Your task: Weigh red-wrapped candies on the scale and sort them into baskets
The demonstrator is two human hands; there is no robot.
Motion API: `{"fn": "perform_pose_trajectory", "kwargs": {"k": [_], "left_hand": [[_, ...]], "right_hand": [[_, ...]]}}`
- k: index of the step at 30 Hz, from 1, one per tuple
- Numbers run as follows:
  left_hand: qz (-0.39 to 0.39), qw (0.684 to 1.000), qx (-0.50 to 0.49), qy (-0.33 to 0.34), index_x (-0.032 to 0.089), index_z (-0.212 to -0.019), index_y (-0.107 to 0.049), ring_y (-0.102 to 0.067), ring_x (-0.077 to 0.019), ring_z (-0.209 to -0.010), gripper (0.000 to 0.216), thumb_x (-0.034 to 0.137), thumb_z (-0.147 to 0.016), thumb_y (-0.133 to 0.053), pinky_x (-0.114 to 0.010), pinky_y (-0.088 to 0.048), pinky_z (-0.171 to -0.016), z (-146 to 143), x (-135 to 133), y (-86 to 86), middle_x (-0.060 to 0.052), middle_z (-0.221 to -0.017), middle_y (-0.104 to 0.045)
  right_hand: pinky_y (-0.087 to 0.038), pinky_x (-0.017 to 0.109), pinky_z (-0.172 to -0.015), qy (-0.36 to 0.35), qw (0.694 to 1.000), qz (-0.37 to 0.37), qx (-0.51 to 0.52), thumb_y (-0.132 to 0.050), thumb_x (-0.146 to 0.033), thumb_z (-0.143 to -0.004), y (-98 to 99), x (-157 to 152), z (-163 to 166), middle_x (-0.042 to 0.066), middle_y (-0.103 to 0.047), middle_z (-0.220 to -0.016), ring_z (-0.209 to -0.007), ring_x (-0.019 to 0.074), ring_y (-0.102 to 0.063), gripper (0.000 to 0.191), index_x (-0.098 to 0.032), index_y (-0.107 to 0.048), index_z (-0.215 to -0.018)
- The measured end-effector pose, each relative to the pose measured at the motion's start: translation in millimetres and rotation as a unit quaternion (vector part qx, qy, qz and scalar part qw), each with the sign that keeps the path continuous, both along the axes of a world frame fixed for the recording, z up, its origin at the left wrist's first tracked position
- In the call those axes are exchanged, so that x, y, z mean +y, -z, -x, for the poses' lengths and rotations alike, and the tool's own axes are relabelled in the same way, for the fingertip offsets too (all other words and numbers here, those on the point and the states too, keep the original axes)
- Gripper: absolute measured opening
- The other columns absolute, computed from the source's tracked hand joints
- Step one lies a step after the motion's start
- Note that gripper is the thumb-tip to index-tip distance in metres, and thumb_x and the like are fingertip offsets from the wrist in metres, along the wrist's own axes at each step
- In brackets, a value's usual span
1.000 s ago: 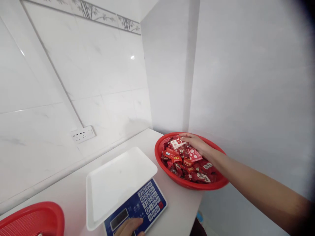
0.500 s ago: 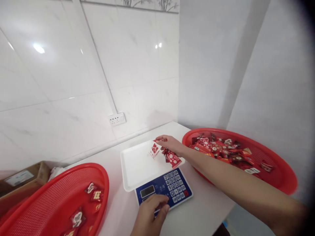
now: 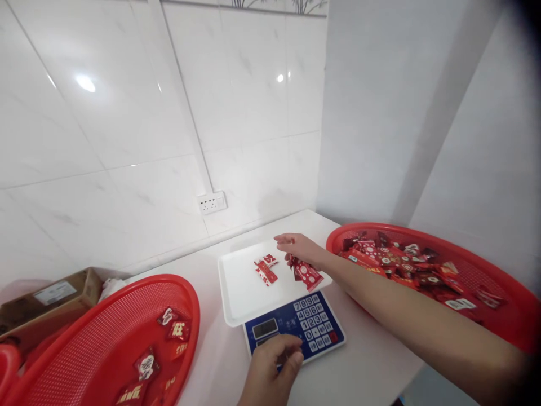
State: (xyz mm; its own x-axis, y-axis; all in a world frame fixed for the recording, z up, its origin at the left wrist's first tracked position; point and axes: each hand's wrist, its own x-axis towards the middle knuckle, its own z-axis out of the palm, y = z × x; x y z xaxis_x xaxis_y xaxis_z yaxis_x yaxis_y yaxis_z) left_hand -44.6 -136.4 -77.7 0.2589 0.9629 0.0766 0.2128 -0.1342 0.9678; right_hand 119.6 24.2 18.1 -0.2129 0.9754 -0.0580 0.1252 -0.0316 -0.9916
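My right hand (image 3: 301, 248) reaches over the white tray (image 3: 243, 287) of a digital scale, fingers curled around red candy packets (image 3: 307, 272) that hang below the palm. Two loose red packets (image 3: 265, 269) lie on the tray just left of that hand. My left hand (image 3: 270, 369) rests at the scale's blue keypad (image 3: 313, 324), fingers bent and touching its front edge beside the display (image 3: 264, 329). It holds nothing that I can see.
A red basket (image 3: 502, 285) with several red packets stands at the right. Another red basket (image 3: 84, 344) with a few packets sits at the left. A cardboard box (image 3: 46, 301) is behind it. A wall socket (image 3: 212, 202) sits on the tiled wall.
My right hand carried packets from the right basket to the scale tray and let two drop onto it. My left hand stayed at the keypad. The view swung left.
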Motion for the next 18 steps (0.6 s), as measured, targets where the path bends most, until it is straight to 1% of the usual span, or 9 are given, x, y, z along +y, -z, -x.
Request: {"fn": "perform_pose_trajectory", "kwargs": {"k": [2,4,5,7,9,11,13,16,18], "left_hand": [[0.071,0.991,-0.116,-0.007,0.021,-0.110,-0.059,-0.060,-0.0228,-0.092,0.044,0.048,-0.075,-0.060,-0.032,-0.049,-0.074,-5,3,-3.6,-0.010,-0.099,-0.064],[0.141,0.959,-0.244,-0.027,0.023,-0.125,-0.045,-0.055,-0.0253,-0.105,0.063,0.050,-0.072,-0.063,-0.034,-0.050,-0.077,-13,7,-12.6,-0.012,-0.115,-0.057],[0.171,0.938,-0.299,-0.030,0.025,-0.129,-0.039,-0.052,-0.0257,-0.109,0.067,0.051,-0.072,-0.063,-0.035,-0.050,-0.078,-18,9,-18.8,-0.012,-0.122,-0.052],[0.225,0.896,-0.383,-0.007,0.027,-0.130,-0.037,-0.053,-0.0242,-0.110,0.062,0.052,-0.077,-0.056,-0.035,-0.051,-0.078,-28,13,-32.3,-0.011,-0.128,-0.049],[0.263,0.867,-0.424,0.022,0.026,-0.125,-0.044,-0.058,-0.0206,-0.100,0.050,0.052,-0.082,-0.049,-0.033,-0.052,-0.074,-36,16,-43.0,-0.009,-0.121,-0.054],[0.282,0.859,-0.428,0.011,0.023,-0.117,-0.052,-0.062,-0.0154,-0.085,0.041,0.047,-0.083,-0.051,-0.028,-0.053,-0.068,-41,18,-47.9,-0.007,-0.108,-0.061],[0.284,0.861,-0.420,-0.034,0.020,-0.109,-0.058,-0.060,-0.0104,-0.071,0.034,0.039,-0.080,-0.059,-0.022,-0.052,-0.061,-42,19,-47.6,-0.005,-0.095,-0.063],[0.259,0.866,-0.420,-0.085,0.021,-0.105,-0.059,-0.058,-0.0075,-0.065,0.035,0.031,-0.073,-0.068,-0.018,-0.050,-0.056,-39,19,-44.8,-0.002,-0.088,-0.063],[0.219,0.874,-0.422,-0.101,0.024,-0.107,-0.057,-0.058,-0.0076,-0.068,0.040,0.030,-0.071,-0.071,-0.018,-0.050,-0.058,-36,19,-44.7,-0.001,-0.092,-0.063]], "right_hand": [[-0.046,0.023,-0.048,0.016,1.000,-0.011,0.022,-0.058,-0.027,-0.077,-0.7,-11,1,0.005,-0.065,-0.084,-0.049,0.0090,-0.054,0.030,-0.017,-0.056,-0.106],[-0.047,0.022,-0.049,0.022,0.999,-0.022,0.043,-0.054,-0.030,-0.080,0.8,-29,7,0.003,-0.065,-0.084,-0.051,0.0085,-0.054,0.026,-0.019,-0.055,-0.103],[-0.047,0.022,-0.049,0.021,0.998,-0.025,0.052,-0.053,-0.032,-0.080,2.6,-40,11,0.003,-0.064,-0.086,-0.051,0.0084,-0.053,0.023,-0.019,-0.055,-0.100],[-0.047,0.023,-0.051,0.017,0.998,-0.035,0.057,-0.050,-0.035,-0.082,8.2,-62,19,0.002,-0.063,-0.087,-0.053,0.0089,-0.054,0.022,-0.020,-0.056,-0.096],[-0.049,0.026,-0.058,0.019,0.996,-0.075,0.035,-0.046,-0.037,-0.083,15.6,-80,24,0.001,-0.063,-0.086,-0.059,0.0110,-0.056,0.025,-0.020,-0.057,-0.098],[-0.049,0.030,-0.071,0.014,0.991,-0.134,-0.008,-0.042,-0.039,-0.085,23.1,-92,23,0.003,-0.064,-0.090,-0.074,0.0148,-0.060,0.031,-0.020,-0.055,-0.107],[-0.046,0.034,-0.084,-0.003,0.983,-0.176,-0.049,-0.041,-0.040,-0.086,29.1,-98,18,0.006,-0.063,-0.104,-0.093,0.0186,-0.059,0.037,-0.020,-0.052,-0.116],[-0.036,0.039,-0.099,-0.018,0.980,-0.184,-0.079,-0.042,-0.043,-0.086,34.0,-102,8,0.008,-0.055,-0.125,-0.117,0.0210,-0.048,0.043,-0.020,-0.048,-0.122],[-0.035,0.039,-0.101,-0.020,0.984,-0.163,-0.068,-0.046,-0.043,-0.085,35.7,-105,3,0.008,-0.052,-0.128,-0.119,0.0211,-0.046,0.044,-0.020,-0.047,-0.123]]}}
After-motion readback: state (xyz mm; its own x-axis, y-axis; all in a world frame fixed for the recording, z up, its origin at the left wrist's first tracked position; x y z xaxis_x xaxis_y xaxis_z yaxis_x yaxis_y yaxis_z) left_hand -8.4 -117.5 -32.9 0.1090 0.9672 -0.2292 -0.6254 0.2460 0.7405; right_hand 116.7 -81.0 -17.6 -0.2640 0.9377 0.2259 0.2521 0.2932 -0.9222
